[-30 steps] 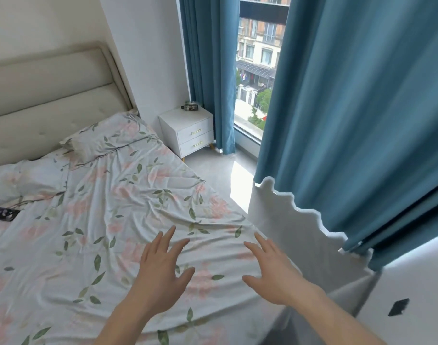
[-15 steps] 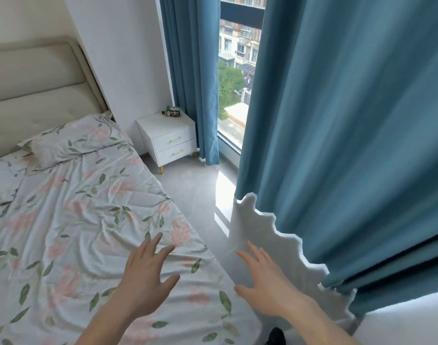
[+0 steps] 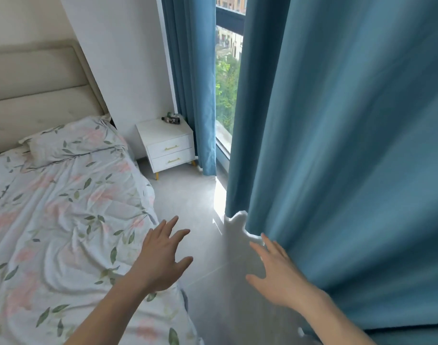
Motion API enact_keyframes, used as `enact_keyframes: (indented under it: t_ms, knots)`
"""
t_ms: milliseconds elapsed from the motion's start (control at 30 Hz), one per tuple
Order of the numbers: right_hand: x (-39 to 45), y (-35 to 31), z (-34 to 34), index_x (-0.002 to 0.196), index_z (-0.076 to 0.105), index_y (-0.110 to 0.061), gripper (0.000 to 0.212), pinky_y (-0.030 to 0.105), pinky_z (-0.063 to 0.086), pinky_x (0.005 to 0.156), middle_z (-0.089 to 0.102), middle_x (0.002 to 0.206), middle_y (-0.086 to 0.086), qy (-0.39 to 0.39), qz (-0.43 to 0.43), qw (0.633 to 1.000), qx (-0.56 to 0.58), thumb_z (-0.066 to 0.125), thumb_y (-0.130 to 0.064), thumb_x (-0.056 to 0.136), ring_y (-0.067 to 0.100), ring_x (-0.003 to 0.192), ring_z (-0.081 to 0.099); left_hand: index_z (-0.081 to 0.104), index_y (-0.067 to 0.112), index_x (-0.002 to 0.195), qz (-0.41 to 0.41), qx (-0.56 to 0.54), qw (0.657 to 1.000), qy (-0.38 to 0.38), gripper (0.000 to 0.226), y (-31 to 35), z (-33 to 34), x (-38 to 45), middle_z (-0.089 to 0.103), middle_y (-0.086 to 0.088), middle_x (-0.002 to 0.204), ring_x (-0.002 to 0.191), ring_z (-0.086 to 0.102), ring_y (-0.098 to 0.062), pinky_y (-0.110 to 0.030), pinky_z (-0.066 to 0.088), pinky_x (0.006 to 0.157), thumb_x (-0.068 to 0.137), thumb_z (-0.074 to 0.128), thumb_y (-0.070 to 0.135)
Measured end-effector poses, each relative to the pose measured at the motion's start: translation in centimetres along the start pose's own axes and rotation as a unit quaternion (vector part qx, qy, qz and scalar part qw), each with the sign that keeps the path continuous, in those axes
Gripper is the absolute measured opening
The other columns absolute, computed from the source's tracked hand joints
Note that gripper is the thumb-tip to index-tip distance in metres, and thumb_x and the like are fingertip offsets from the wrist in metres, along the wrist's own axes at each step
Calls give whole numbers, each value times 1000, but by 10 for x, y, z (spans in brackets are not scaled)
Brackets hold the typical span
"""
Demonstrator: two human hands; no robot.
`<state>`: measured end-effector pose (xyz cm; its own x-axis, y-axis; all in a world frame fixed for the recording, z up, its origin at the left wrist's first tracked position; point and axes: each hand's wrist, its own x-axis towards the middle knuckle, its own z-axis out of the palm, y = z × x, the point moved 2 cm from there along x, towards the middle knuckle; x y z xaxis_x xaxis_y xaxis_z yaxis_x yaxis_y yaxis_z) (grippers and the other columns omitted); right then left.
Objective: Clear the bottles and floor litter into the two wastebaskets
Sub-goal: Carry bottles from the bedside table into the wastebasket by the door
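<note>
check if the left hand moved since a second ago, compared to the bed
Yes. The left hand, open, was over the floral bedsheet earlier; now it reaches past the bed's edge over the floor.

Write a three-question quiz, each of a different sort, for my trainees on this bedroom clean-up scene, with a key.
1. True or false: the left hand grips a bottle.
2. Multiple choice: the dark bottle lies on its side on the (A) bed, (B) white nightstand, (C) floor.
3. Fill in: the right hand is beside the blue ____.

Key:
1. False; both hands are open with fingers spread and hold nothing.
2. B; it lies at the back of the top.
3. curtain.
</note>
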<state>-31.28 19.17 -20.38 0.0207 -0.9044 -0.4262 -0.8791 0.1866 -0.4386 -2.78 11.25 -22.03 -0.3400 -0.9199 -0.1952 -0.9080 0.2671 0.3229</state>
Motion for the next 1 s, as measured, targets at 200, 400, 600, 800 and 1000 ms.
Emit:
enact_keyframes:
  t_ms: [200, 400, 600, 800, 1000]
  knots:
    - [48, -7, -29, 161, 11, -38, 81, 41, 8, 128, -17, 167, -16, -14, -57, 998, -13, 57, -51, 95, 17, 157, -10, 33, 42, 153, -61, -14, 998, 29, 69, -9, -12, 15, 2, 6, 171, 158, 0, -23, -43, 7, 127, 90, 50, 63]
    - [116, -28, -56, 159, 12, -42, 78, 40, 9, 127, -15, 166, -20, -35, -107, 993, -25, 57, -49, 95, 12, 156, -12, 28, 43, 155, -116, -23, 991, 59, 67, -33, -35, 51, -4, 10, 170, 158, -5, -20, -39, -1, 127, 94, 50, 61]
    - [226, -75, -84, 160, 13, -40, 79, 41, 11, 127, -12, 168, -14, -59, -157, 983, -78, 57, -52, 95, 17, 157, -8, 26, 46, 154, -171, -74, 979, 84, 64, -79, -61, 111, -9, 17, 168, 156, -11, -13, -36, -2, 126, 98, 53, 57]
    - [341, -147, -120, 158, 20, -40, 76, 36, 17, 126, -4, 169, -14, -58, -199, 977, -45, 59, -52, 94, 15, 157, 3, 28, 47, 152, -206, -109, 967, 101, 63, -151, -99, 185, -8, 22, 166, 156, -10, -13, -38, 9, 127, 96, 54, 59]
    - [440, -174, -151, 157, 21, -40, 75, 34, 18, 124, -2, 169, -13, -65, -212, 973, -62, 59, -53, 93, 15, 156, 5, 27, 46, 154, -209, -113, 966, 96, 65, -185, -137, 279, -8, 18, 168, 156, -10, -12, -41, 9, 126, 96, 55, 54]
